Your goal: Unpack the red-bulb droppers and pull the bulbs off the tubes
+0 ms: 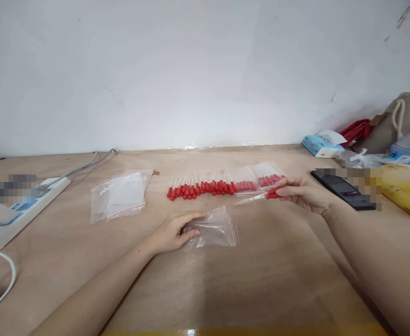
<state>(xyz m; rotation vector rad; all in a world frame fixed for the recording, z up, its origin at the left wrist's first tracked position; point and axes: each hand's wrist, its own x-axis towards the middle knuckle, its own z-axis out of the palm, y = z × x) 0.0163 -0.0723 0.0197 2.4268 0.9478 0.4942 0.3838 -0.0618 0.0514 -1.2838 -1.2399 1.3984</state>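
Note:
My left hand (180,231) has its fingers closed on one end of a clear zip bag (217,228), whose red-lined mouth points right. In my right hand (301,193) are droppers (273,192), pinched by their red bulbs, with the clear tips pointing left above the bag's far right side; how many, I cannot tell. Behind the bag, a row of loose droppers (205,187) lies with red bulbs toward me. Bagged droppers (245,185) continue the row to the right, partly behind my right hand. A stack of clear zip bags (126,193) lies left of the row.
A white power strip (33,210) with cables is at the left. On the right lie a dark phone (344,189), a blue tissue pack (322,144) and a yellow package (404,186). A grey drawstring bag (386,126) stands behind them. The white wall (191,74) bounds the table's back.

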